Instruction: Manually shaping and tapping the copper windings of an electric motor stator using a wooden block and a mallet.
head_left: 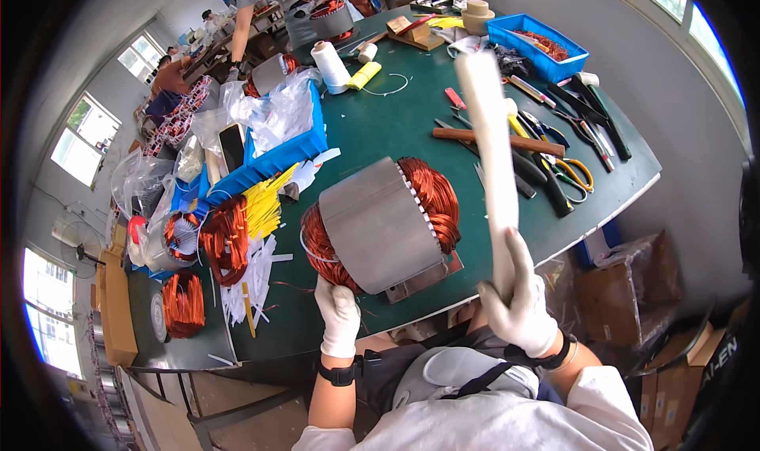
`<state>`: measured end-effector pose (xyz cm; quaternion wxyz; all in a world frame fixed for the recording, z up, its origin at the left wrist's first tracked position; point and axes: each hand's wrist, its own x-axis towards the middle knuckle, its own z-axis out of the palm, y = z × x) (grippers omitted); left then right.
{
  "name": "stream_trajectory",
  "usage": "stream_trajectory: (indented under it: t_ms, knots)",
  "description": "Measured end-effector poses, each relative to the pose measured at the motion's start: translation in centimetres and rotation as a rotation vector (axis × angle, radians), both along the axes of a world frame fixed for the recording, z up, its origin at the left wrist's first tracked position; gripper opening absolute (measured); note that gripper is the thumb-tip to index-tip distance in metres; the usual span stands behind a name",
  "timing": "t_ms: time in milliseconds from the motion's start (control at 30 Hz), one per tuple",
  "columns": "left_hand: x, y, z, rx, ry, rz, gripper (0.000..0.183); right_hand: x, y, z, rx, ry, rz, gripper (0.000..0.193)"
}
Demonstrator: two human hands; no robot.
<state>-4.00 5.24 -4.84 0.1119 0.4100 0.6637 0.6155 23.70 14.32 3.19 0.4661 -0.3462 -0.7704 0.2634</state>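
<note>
A motor stator (pixel 378 225), a grey metal cylinder with copper windings bulging from both ends, lies on its side on the green table on a small metal support (pixel 419 283). My left hand (pixel 339 321), in a white glove, is closed at the lower edge of its left copper winding (pixel 321 241); some fingertips are hidden. In my gloved right hand (pixel 518 312) is a long white bar (pixel 491 134), held upright by its lower end to the right of the stator. The bar's upper end is blurred and stands apart from the stator.
Scissors (pixel 584 174), pliers and a wooden stick (pixel 530 144) lie at the right. Blue bins (pixel 277 154) with plastic bags, yellow strips (pixel 269 202) and copper coils (pixel 184 305) crowd the left. Beyond a thread cone (pixel 329 67), another person (pixel 297 28) stands at the far side.
</note>
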Motion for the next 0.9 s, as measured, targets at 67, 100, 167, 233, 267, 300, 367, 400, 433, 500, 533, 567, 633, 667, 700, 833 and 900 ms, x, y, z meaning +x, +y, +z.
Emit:
stream_trajectory:
  t_ms: [67, 100, 167, 233, 267, 300, 367, 400, 433, 500, 533, 567, 633, 667, 700, 833, 900]
  knots:
    - [1.2, 0.3, 1.2, -0.027, -0.081, -0.144, 0.086, -0.5, -0.3, -0.8, 0.486, 0.072, -0.041, 0.083]
    - [1.1, 0.5, 1.2, -0.022, -0.088, -0.143, 0.086, -0.7, -0.1, -2.3, 0.487, 0.06, 0.075, 0.079]
    - [0.5, 0.9, 0.9, -0.04, 0.049, -0.168, 0.087, -1.2, -0.6, -2.7, -0.109, -0.214, 0.081, 0.075]
    - [0.5, 1.3, 1.1, 0.04, 0.123, -0.121, 0.076, -1.0, 0.8, -0.8, -0.396, -0.16, 0.046, 0.069]
    - [0.5, 1.2, 1.4, 0.046, 0.179, -0.131, 0.072, -0.9, 0.5, 0.3, -0.386, -0.122, 0.01, 0.07]
    - [0.6, 1.1, 1.6, 0.052, 0.236, -0.14, 0.068, -0.9, -0.1, 0.7, -0.376, -0.082, -0.026, 0.071]
    - [1.3, 1.3, 2.5, 0.11, 0.201, -0.109, 0.064, -1.0, -1.2, -1.4, 0.309, 0.049, -0.187, 0.069]
    - [1.4, 1.5, 2.8, 0.103, 0.166, -0.109, 0.063, -1.0, -1.5, -1.3, 0.271, -0.068, -0.1, 0.067]
    - [1.6, 1.5, 3.3, 0.088, 0.129, -0.115, 0.062, -1.0, -1.8, -0.9, 0.224, -0.189, -0.02, 0.066]
    - [2.0, 1.6, 4.5, 0.115, 0.12, -0.105, 0.056, -0.3, -0.9, -0.6, 0.111, -0.178, 0.04, 0.067]
    - [2.2, 1.3, 4.9, 0.104, 0.068, -0.058, 0.054, -0.2, -0.6, 1.7, -0.125, -0.113, 0.067, 0.071]
    - [2.3, 0.8, 4.9, 0.084, 0.012, -0.02, 0.053, 0.0, -0.7, 4.0, -0.37, -0.047, 0.085, 0.074]
    - [1.7, 1.7, 3.5, 0.063, 0.031, 0.032, 0.053, 0.0, -0.9, 2.6, -0.178, 0.252, -0.042, 0.078]
    - [1.9, 1.8, 3.8, 0.077, 0.037, 0.047, 0.053, 0.2, -1.1, -0.3, 0.045, 0.206, -0.079, 0.077]
    - [2.1, 2.3, 4.2, 0.096, 0.044, 0.061, 0.053, 0.4, -1.0, -2.9, 0.272, 0.149, -0.114, 0.076]
    - [2.2, 2.7, 4.5, 0.137, -0.026, 0.09, 0.051, 0.8, 0.8, 2.3, -0.514, -0.382, 0.06, 0.074]
    - [2.2, 2.0, 3.7, 0.102, -0.117, 0.037, 0.065, 0.5, 0.0, 2.9, -0.16, -0.072, -0.02, 0.075]
